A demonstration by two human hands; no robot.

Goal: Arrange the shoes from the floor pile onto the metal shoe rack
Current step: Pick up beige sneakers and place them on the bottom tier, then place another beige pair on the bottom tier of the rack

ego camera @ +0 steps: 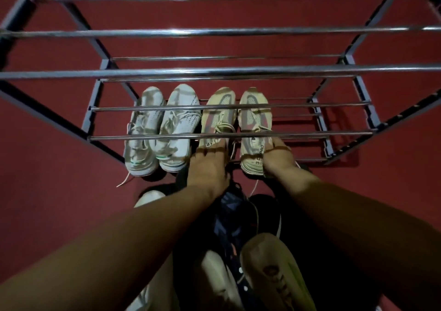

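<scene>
Curling fingers (213, 149) round heels, left hand (210, 167) grips left beige shoe (218, 119), right hand (278, 159) grips right beige shoe (254, 117); white shoes (177, 122) stand just left of the fingers.

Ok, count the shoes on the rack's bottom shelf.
4, in a row from the left: white sneaker, second white sneaker, beige sneaker under the left hand, second beige sneaker gripped by the right hand. None seems hidden.

Half-legible "…PAD" on right beige sneaker (253, 117)
</scene>
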